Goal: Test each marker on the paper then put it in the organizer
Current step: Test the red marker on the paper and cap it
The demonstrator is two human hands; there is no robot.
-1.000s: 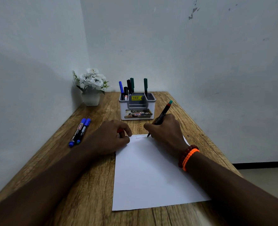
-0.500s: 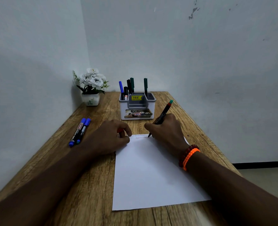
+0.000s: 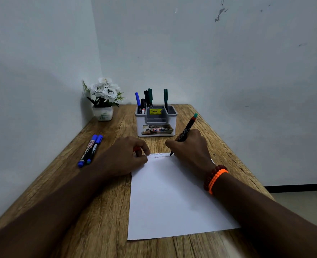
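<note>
Counter (image 3: 105,211): wood-grain top set into a corner between two pale walls; its near edge is cut off by the frame.

Paper (image 3: 172,198): one white sheet lying flat on the counter, faint scribbled lines along its far edge; the ink colour is too pale to make out.

Right hand (image 3: 190,149): grip closed round a black marker (image 3: 186,128) with a red band and teal end, tilted away to the right, its tip touching the paper's far edge. An orange bracelet (image 3: 216,179) and a dark red bead bracelet (image 3: 209,175) sit together on the wrist.

Left hand (image 3: 125,157): rests on the paper's far left corner, fingers curled over a small red object (image 3: 136,148), mostly hidden; what it is cannot be told.

Organizer (image 3: 156,121): white and grey box just beyond the two hands, with a yellow price sticker and a printed label on its front. Five markers stand upright in its back compartments: blue (image 3: 137,99), a short black one (image 3: 143,104), a taller black one (image 3: 146,96) and green (image 3: 150,95) at the left, another green (image 3: 165,98) at the right. Their lower halves are hidden by the walls.

Two blue-capped markers (image 3: 89,150): lying side by side, touching, on the counter left of the left hand, well apart from the organizer.

Flower pot (image 3: 103,112): white pot with white flowers in the far left corner, against the wall.
</note>
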